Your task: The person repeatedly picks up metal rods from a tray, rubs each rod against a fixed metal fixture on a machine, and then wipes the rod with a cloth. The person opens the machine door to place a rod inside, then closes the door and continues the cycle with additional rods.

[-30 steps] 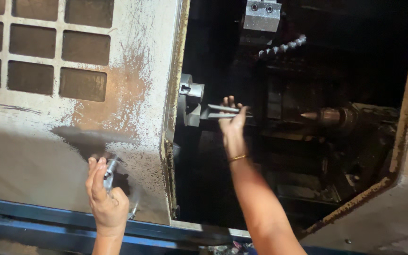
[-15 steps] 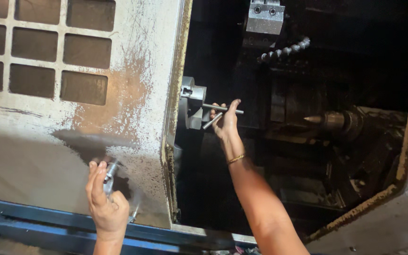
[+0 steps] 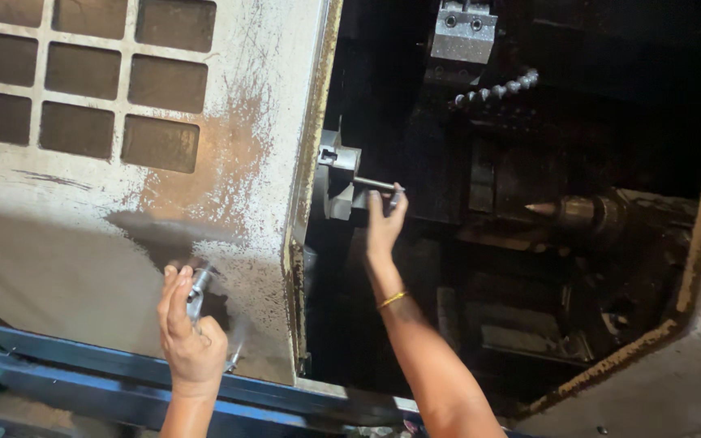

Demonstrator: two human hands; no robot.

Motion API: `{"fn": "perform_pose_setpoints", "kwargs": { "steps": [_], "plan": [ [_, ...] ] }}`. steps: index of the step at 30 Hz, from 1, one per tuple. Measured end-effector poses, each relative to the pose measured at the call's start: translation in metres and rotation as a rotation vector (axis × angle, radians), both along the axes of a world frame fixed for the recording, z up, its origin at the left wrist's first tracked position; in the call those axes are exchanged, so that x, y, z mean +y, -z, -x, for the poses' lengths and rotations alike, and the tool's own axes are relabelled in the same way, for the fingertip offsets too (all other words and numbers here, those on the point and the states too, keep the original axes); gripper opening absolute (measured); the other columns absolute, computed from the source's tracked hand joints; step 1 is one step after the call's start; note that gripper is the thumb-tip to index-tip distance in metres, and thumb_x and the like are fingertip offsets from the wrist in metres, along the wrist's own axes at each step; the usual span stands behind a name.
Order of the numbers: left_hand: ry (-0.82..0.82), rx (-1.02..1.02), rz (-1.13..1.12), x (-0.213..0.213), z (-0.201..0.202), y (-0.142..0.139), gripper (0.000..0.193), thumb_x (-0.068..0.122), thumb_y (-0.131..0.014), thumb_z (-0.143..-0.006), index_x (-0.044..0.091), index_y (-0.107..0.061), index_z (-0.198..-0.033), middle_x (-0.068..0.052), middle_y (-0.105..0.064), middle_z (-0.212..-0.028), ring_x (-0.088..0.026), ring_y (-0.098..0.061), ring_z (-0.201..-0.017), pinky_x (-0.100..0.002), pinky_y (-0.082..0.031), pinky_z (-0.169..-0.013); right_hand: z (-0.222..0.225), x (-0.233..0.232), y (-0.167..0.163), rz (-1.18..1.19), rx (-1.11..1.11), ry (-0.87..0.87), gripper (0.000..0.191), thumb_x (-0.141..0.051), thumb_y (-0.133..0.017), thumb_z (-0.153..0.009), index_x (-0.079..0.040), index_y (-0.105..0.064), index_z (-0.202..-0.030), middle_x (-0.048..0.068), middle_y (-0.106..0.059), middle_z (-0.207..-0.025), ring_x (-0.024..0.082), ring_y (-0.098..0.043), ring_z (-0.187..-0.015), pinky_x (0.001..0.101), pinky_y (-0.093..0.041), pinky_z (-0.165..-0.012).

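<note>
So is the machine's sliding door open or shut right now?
Open. The door is slid left, exposing the dark interior, where the right hand grips a metal rod at the chuck; the left hand holds the door handle.

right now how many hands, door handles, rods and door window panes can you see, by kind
hands: 2, the left hand on the door handle, the right hand at the metal rod
door handles: 1
metal rods in the chuck: 1
window panes in the door, counting those cut off by the frame edge: 8
total: 12
</note>
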State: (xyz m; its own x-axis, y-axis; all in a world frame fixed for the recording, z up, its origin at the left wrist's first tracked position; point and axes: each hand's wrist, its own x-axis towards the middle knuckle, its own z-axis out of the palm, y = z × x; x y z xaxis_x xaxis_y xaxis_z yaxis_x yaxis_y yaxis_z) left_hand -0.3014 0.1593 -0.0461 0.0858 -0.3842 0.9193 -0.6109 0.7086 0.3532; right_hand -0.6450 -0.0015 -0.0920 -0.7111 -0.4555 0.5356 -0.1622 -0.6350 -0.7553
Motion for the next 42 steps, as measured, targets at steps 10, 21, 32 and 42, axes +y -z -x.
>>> {"fn": "perform_pose_setpoints", "kwargs": {
  "steps": [10,21,32,42],
  "plan": [
    [-0.004,-0.009,0.024,-0.001,0.004,-0.003,0.071,-0.022,-0.042,-0.074,0.001,-0.043,-0.141,-0.022,-0.057,-0.139,-0.044,-0.05,-0.143,-0.049,-0.043,-0.123,-0.039,0.012,-0.018,-0.222,0.103,-0.082,0.098,-0.003,-0.076,-0.09,-0.021,-0.017,-0.167,0.006,-0.059,-0.096,0.012,-0.062,-0.089,0.0271,-0.054,-0.089],
    [-0.009,-0.001,0.01,0.004,0.001,-0.006,0.072,-0.022,-0.042,-0.075,0.002,-0.042,-0.142,-0.021,-0.057,-0.141,-0.044,-0.05,-0.144,-0.049,-0.043,-0.122,-0.042,0.001,-0.01,0.019,0.039,-0.165,0.098,0.009,-0.071,-0.088,-0.021,-0.02,-0.167,0.004,-0.057,-0.116,0.01,-0.058,-0.092,0.026,-0.055,-0.085],
    [-0.025,-0.015,0.016,0.0,-0.002,-0.005,0.073,-0.023,-0.041,-0.074,0.002,-0.042,-0.143,-0.021,-0.057,-0.141,-0.043,-0.05,-0.144,-0.049,-0.043,-0.123,-0.046,-0.005,-0.009,-0.008,0.074,-0.11,0.099,0.008,-0.073,-0.087,-0.022,-0.021,-0.165,0.003,-0.053,-0.131,0.009,-0.055,-0.092,0.0247,-0.054,-0.084],
    [-0.026,-0.004,0.002,0.002,-0.003,-0.007,0.072,-0.022,-0.042,-0.075,0.002,-0.043,-0.142,-0.021,-0.057,-0.14,-0.042,-0.051,-0.143,-0.048,-0.043,-0.124,-0.044,-0.006,-0.007,-0.072,0.017,-0.137,0.101,0.005,-0.074,-0.088,-0.029,-0.02,-0.166,0.003,-0.06,-0.099,0.008,-0.059,-0.082,0.0223,-0.052,-0.071]
  ]
}}
